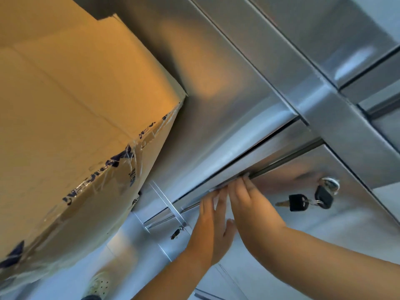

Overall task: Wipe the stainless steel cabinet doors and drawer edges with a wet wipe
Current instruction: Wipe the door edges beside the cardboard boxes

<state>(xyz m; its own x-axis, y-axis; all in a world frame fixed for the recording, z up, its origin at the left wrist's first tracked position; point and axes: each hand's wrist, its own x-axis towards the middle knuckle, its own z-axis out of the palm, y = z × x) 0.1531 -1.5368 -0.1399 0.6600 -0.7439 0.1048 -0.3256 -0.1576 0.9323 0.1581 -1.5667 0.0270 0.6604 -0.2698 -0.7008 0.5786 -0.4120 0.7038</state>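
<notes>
Both on gleaming drawer edge [281,161] — left hand [213,221], right hand [254,210].

Brushed, glossy steel cabinet door [303,234], matt brown cardboard box [65,115] with shiny clear tape, black plastic-headed keys [309,201]

Brown taped cardboard box [75,126] left of the stainless steel cabinet [238,83] — left hand [213,221], right hand [253,206] side by side on its door edge, black-capped keys [307,201] just right.

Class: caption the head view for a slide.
Left hand and right hand press along a steel drawer edge; keys hang in the lock nearby.
</notes>
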